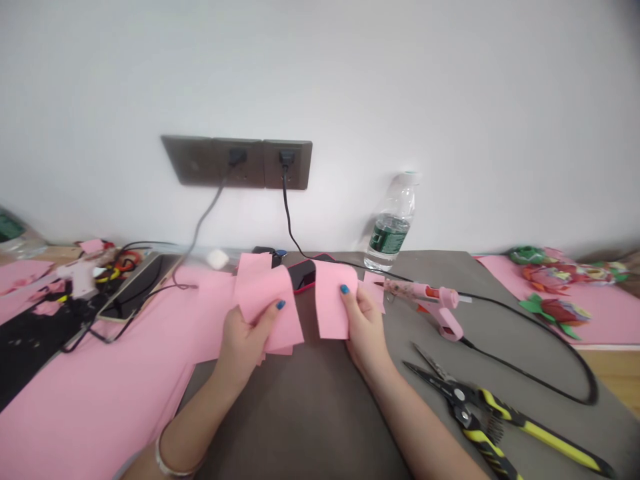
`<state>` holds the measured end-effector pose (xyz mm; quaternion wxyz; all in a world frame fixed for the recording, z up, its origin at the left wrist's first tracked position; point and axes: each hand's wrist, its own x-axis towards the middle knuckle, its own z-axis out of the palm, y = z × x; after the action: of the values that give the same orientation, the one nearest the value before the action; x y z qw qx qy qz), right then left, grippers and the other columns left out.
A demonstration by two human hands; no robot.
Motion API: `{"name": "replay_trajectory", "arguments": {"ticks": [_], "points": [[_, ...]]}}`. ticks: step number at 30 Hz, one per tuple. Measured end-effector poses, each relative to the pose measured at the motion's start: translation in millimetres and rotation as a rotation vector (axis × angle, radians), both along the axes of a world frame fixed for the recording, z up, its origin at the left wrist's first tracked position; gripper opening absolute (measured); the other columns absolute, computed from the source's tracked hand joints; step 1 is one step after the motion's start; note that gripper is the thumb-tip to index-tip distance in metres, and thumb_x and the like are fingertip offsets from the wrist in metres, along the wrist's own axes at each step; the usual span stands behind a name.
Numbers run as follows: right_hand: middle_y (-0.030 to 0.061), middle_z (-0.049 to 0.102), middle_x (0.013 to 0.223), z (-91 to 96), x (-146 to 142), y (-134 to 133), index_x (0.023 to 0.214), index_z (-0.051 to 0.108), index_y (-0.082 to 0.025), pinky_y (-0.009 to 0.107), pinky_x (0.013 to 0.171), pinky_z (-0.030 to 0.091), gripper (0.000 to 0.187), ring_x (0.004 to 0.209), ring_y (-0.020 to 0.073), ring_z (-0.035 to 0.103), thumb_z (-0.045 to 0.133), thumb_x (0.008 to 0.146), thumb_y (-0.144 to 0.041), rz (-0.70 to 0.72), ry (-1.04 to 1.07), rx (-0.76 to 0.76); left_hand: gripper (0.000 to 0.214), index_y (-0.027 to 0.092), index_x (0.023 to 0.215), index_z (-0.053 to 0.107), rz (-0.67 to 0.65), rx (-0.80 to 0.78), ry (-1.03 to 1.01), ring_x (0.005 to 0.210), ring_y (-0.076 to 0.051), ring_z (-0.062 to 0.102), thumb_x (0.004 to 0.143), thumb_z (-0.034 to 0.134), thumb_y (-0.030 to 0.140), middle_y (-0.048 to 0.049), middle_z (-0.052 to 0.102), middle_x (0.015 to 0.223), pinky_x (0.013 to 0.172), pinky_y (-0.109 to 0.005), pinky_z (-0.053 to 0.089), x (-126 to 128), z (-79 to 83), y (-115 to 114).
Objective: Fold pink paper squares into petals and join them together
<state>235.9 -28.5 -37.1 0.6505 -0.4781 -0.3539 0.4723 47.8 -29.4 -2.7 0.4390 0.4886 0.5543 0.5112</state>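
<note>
Yellow-and-black-handled metal pliers [461,396] lie spread at the lower right, near the right forearm [410,413]. Beyond them, the bare left hand [245,341] firmly pinches a flat rectangular pink paper piece [267,293], while the bare right hand [367,323] grips a separate curved pink paper piece [330,300]; both are held apart above the grey tabletop [305,413]. A pink glue gun [430,300] with a black cord [525,380] rests to their right. Farther back, a clear green-labelled plastic bottle [390,230] stands near the white wall [350,80].
</note>
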Motion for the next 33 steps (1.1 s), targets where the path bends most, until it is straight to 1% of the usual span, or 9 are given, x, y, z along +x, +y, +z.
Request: {"name": "replay_trajectory", "arguments": {"ticks": [5, 11, 14, 17, 21, 24, 27, 30, 33], "points": [[0.0067, 0.075, 0.110, 0.1, 6.5, 3.4, 0.108, 0.070, -0.022, 0.036, 0.077, 0.055, 0.041, 0.100, 0.0288, 0.068, 0.073, 0.079, -0.052, -0.030, 0.069, -0.028, 0.031, 0.013, 0.084, 0.075, 0.085, 0.046, 0.109, 0.084, -0.029, 0.073, 0.077, 0.075, 0.044, -0.0104, 0.079, 0.084, 0.069, -0.031, 0.058, -8.8, -2.5, 6.4], [0.0066, 0.077, 0.107, 3.2, 6.8, 0.2, 0.106, 0.072, -0.022, 0.036, 0.078, 0.056, 0.044, 0.100, 0.0306, 0.069, 0.078, 0.073, -0.051, 0.086, 0.127, -0.034, 0.034, 0.013, 0.085, 0.072, -0.417, -0.186, 0.141, 0.073, -0.026, 0.068, 0.087, 0.064, 0.046, -0.0078, 0.074, 0.078, 0.056, -0.029, 0.051, -3.7, -4.3, 4.2], [0.0066, 0.077, 0.104, 3.8, 10.1, -0.7, 0.108, 0.073, -0.022, 0.034, 0.073, 0.056, 0.041, 0.094, 0.0299, 0.071, 0.077, 0.074, -0.045, 0.240, 0.154, -0.064, 0.025, 0.014, 0.099, 0.071, -0.531, -0.124, 0.172, 0.079, -0.024, 0.065, 0.085, 0.068, 0.035, -0.0067, 0.073, 0.090, 0.061, -0.027, 0.049, -4.6, -2.9, 5.2], [0.0059, 0.076, 0.108, 4.2, 12.8, -1.2, 0.114, 0.070, -0.024, 0.032, 0.073, 0.055, 0.039, 0.091, 0.0270, 0.071, 0.075, 0.078, -0.040, 0.338, 0.112, -0.036, 0.042, 0.018, 0.123, 0.063, -0.563, -0.133, 0.091, 0.065, -0.017, 0.060, 0.084, 0.069, 0.033, -0.0032, 0.071, 0.089, 0.052, -0.023, 0.044, -6.6, -2.6, 6.8], [0.0050, 0.075, 0.096, 1.1, 14.9, -0.6, 0.107, 0.071, -0.023, 0.031, 0.069, 0.053, 0.032, 0.080, 0.0236, 0.069, 0.072, 0.081, -0.041, 0.349, 0.011, 0.015, 0.038, 0.016, 0.114, 0.068, -0.490, -0.185, -0.019, 0.063, -0.016, 0.060, 0.088, 0.065, 0.044, -0.0012, 0.069, 0.080, 0.053, -0.023, 0.045, -7.3, -4.9, 8.6], [0.0027, 0.067, 0.071, -3.6, 16.0, 0.6, 0.080, 0.068, -0.019, 0.028, 0.059, 0.045, 0.033, 0.063, 0.0191, 0.060, 0.063, 0.087, -0.051, 0.291, -0.169, 0.065, 0.035, 0.016, 0.105, 0.072, -0.335, -0.055, -0.050, 0.082, -0.020, 0.064, 0.092, 0.059, 0.046, -0.0038, 0.072, 0.089, 0.070, -0.026, 0.050, -7.8, -7.6, 9.7], [-0.0009, 0.052, 0.058, -6.7, 15.5, 1.3, 0.064, 0.054, -0.020, 0.027, 0.053, 0.036, 0.045, 0.054, 0.0150, 0.047, 0.053, 0.094, -0.055, 0.095, -0.396, 0.171, 0.034, 0.015, 0.102, 0.073, -0.183, 0.119, 0.060, 0.081, -0.021, 0.063, 0.095, 0.056, 0.043, -0.0043, 0.071, 0.085, 0.069, -0.026, 0.049, -9.9, -8.9, 8.5], [-0.0007, 0.051, 0.070, -6.8, 13.5, 0.6, 0.078, 0.053, -0.022, 0.028, 0.060, 0.039, 0.029, 0.064, 0.0162, 0.048, 0.055, 0.096, -0.045, -0.135, -0.538, 0.313, 0.028, 0.015, 0.099, 0.073, -0.113, 0.330, 0.185, 0.079, -0.021, 0.065, 0.096, 0.056, 0.037, -0.0054, 0.072, 0.084, 0.068, -0.026, 0.051, -12.6, -8.5, 5.2], [0.0059, 0.061, 0.096, -4.5, 9.4, -1.9, 0.106, 0.057, -0.022, 0.033, 0.074, 0.047, 0.015, 0.084, 0.0206, 0.058, 0.055, 0.096, -0.033, -0.085, -0.645, 0.432, 0.020, 0.016, 0.103, 0.072, -0.058, 0.551, 0.288, 0.091, -0.023, 0.067, 0.095, 0.057, 0.027, -0.0081, 0.075, 0.097, 0.080, -0.029, 0.053, -14.3, -7.2, 3.2]]}}
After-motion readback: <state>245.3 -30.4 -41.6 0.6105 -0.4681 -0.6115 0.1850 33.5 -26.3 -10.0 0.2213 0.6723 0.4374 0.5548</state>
